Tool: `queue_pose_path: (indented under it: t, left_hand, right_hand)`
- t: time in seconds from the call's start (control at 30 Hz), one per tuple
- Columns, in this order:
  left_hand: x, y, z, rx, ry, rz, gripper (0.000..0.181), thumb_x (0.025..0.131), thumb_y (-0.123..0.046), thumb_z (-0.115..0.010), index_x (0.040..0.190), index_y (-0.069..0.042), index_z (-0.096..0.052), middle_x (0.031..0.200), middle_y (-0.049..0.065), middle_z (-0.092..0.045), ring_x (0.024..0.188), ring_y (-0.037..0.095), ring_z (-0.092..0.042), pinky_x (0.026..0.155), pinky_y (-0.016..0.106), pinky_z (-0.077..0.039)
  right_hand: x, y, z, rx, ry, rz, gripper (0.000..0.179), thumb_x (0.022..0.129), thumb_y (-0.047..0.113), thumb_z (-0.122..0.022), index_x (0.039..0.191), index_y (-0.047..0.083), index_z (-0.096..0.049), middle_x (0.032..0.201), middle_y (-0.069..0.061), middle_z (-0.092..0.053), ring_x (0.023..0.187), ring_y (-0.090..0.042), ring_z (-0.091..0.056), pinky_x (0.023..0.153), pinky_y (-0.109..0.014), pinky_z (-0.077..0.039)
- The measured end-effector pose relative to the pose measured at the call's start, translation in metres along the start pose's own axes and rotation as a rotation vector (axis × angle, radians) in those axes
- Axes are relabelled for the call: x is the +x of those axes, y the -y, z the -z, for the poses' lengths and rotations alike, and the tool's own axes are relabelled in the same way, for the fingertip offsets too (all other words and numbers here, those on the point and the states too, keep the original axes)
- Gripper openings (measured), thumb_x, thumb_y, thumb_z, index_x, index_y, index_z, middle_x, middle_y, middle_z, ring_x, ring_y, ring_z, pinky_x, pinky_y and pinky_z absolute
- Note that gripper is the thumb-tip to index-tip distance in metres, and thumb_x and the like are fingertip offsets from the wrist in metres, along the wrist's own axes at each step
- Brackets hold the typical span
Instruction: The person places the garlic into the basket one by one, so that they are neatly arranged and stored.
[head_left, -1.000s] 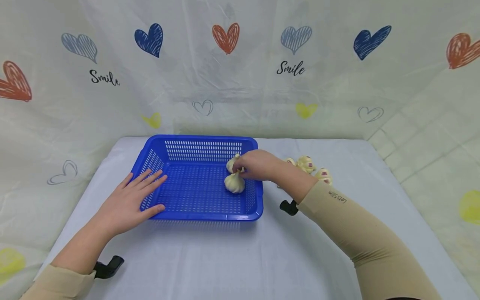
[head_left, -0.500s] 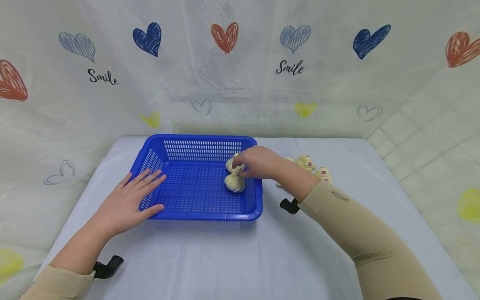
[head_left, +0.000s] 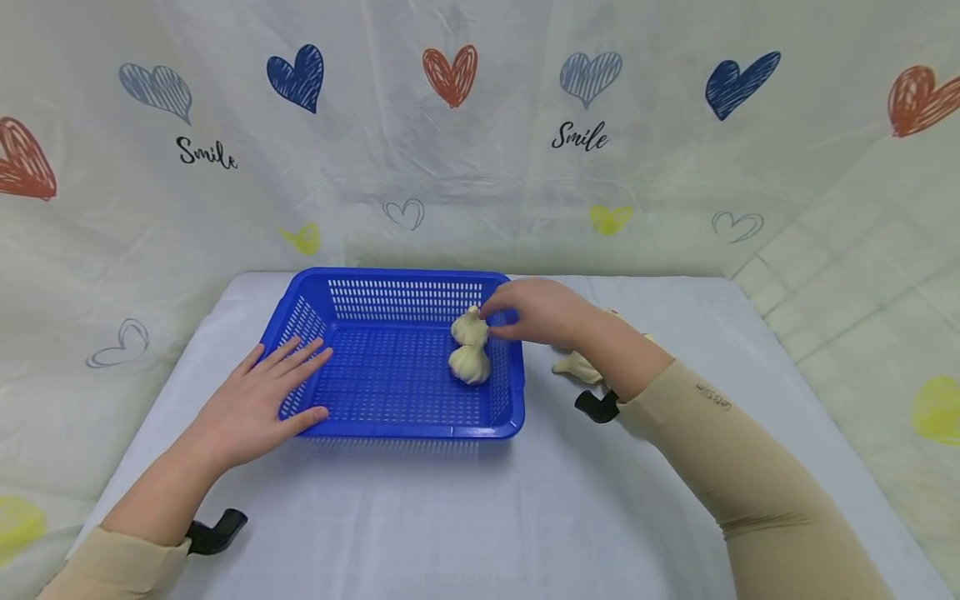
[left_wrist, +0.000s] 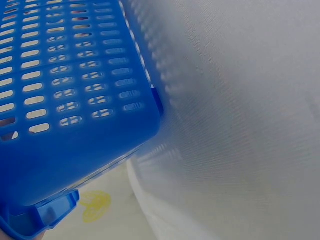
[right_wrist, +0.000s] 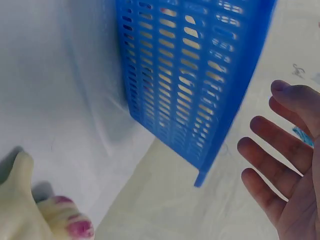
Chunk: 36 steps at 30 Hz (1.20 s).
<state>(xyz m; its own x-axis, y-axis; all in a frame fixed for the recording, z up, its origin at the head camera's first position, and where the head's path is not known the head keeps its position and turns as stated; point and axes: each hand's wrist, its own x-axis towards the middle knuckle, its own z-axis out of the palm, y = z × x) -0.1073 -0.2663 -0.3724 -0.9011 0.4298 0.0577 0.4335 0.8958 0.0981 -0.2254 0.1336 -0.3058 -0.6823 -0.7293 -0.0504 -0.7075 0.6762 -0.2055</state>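
Note:
Two garlic bulbs (head_left: 469, 365) sit one behind the other at the right side inside a blue plastic basket (head_left: 390, 432). My right hand (head_left: 542, 310) hovers over the basket's right rim, fingers loosely bent and holding nothing, its fingertips close to the rear bulb. In the right wrist view the right hand (right_wrist: 290, 155) shows spread fingers with nothing between them. My left hand (head_left: 258, 404) lies with straight, spread fingers on the basket's left rim. More garlic bulbs (head_left: 579, 367) lie on the table right of the basket, partly hidden by the right forearm.
A white cloth covers the table (head_left: 420, 525). Behind it hangs a pale curtain (head_left: 495, 175) printed with hearts. Purple-marked garlic (right_wrist: 45, 220) shows at the lower left of the right wrist view. The basket's slotted wall (left_wrist: 75, 120) rises close to the left wrist.
My right hand has let go of the front garlic bulb and drawn up and to the right, toward the basket's rim. Both bulbs stay in place. The left hand has not moved.

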Motion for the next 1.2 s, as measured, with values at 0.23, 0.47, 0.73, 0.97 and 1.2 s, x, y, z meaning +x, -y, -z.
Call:
queue_pose_path:
  t: [0.23,0.47,0.73,0.97,1.2]
  left_hand:
    - [0.0,0.0,0.001,-0.008,0.002,-0.001,0.08,0.093,-0.06,-0.056,0.158,-0.022,-0.029,0.162,0.007,-0.027,0.149,0.037,-0.021,0.121,0.048,0.008]
    - [0.0,0.002,0.0,-0.003,-0.002,-0.001,0.08,0.094,-0.06,-0.055,0.158,-0.022,-0.028,0.163,0.007,-0.026,0.149,0.037,-0.021,0.121,0.049,0.007]
    - [-0.001,0.001,-0.001,-0.009,-0.009,-0.008,0.08,0.093,-0.059,-0.056,0.158,-0.022,-0.029,0.162,0.007,-0.027,0.148,0.037,-0.021,0.122,0.049,0.007]
    - [-0.002,0.001,0.0,-0.011,-0.007,-0.005,0.08,0.093,-0.06,-0.056,0.158,-0.022,-0.029,0.162,0.006,-0.027,0.149,0.036,-0.021,0.122,0.05,0.005]
    - [-0.001,0.0,0.0,-0.005,-0.005,-0.005,0.079,0.093,-0.059,-0.056,0.158,-0.021,-0.03,0.162,0.007,-0.027,0.149,0.036,-0.021,0.122,0.048,0.007]
  right_hand:
    - [-0.026,-0.017,0.009,0.014,0.002,-0.117,0.03,0.094,0.035,-0.068,0.12,0.022,-0.073,0.121,0.002,-0.068,0.114,-0.018,-0.061,0.098,-0.041,-0.05]
    - [-0.067,-0.033,0.008,0.059,0.008,-0.177,0.025,0.093,0.033,-0.07,0.115,0.023,-0.075,0.119,0.001,-0.069,0.114,-0.022,-0.062,0.098,-0.047,-0.05]
    - [-0.124,-0.048,-0.003,0.071,0.01,-0.244,0.025,0.089,0.026,-0.075,0.113,0.018,-0.075,0.117,-0.001,-0.069,0.113,-0.027,-0.063,0.096,-0.051,-0.05]
    - [-0.164,-0.054,-0.012,0.064,0.009,-0.295,0.025,0.089,0.027,-0.074,0.114,0.022,-0.075,0.116,0.003,-0.067,0.109,-0.025,-0.064,0.09,-0.05,-0.052]
    - [-0.185,-0.054,-0.025,0.005,0.06,-0.333,0.033,0.086,0.035,-0.077,0.116,0.021,-0.073,0.126,-0.008,-0.064,0.108,-0.029,-0.064,0.086,-0.05,-0.055]
